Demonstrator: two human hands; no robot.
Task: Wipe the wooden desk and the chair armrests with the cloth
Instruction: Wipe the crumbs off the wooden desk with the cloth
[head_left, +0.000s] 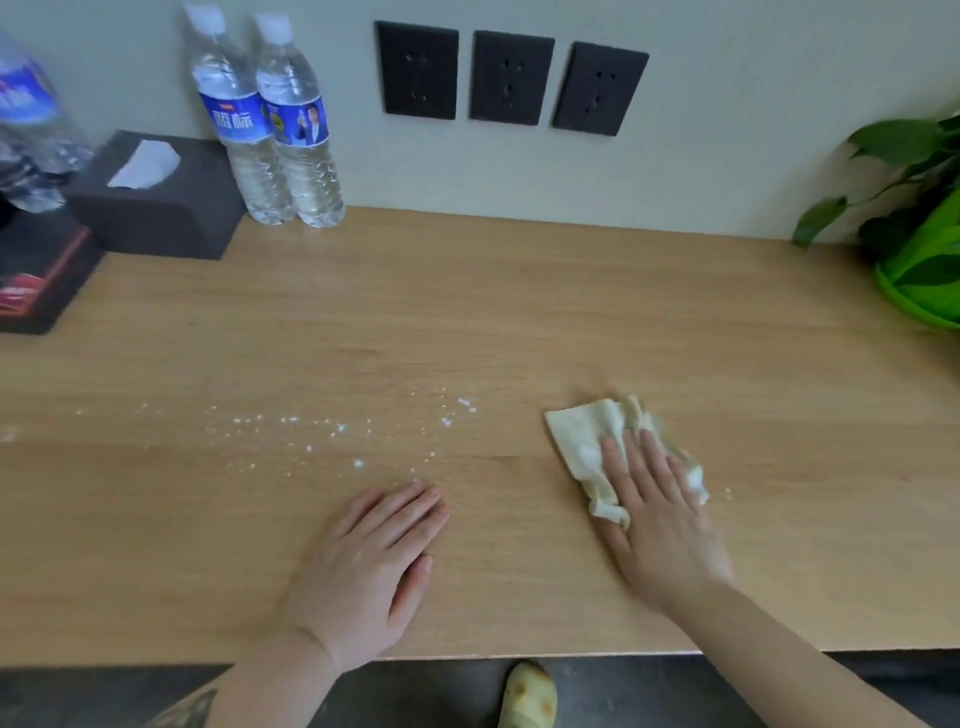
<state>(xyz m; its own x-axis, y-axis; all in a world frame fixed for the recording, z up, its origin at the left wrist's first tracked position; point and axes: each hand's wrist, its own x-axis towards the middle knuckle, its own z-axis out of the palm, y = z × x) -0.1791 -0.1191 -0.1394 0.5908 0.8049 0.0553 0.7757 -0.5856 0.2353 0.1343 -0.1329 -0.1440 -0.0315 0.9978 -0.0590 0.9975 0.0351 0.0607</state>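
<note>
1. Pale wood-grain tabletop (519, 322) against a light wall with three dark sockets (511, 78). Clutter pushed to the edges: two water bottles (270, 130) and a dark tissue box (156, 197) at the back left, green plant (914, 218) at the far right. Middle presumably left free for wiping.
2. Cloth (587, 441) flat on the tabletop, right of centre. Cream-coloured, crumpled, folded into a rough pad; edges bunched, slightly blurred.
3. Right hand (660, 519) pressing on the cloth from above, fingers straight and together, palm down. No pinching grip; flat pressure likely chosen to spread contact for a sweep.
4. Left hand (369, 561) resting flat on bare wood near the front edge, fingers relaxed, holding nothing. Probably bracing the body.
5. White crumbs (337, 431) scattered left of the cloth, well apart from it, just beyond the left fingertips. A few specks just right of the cloth.
6. Judgement: desk wiping in progress, crumb patch not yet cleared; chair armrests not in view.
</note>
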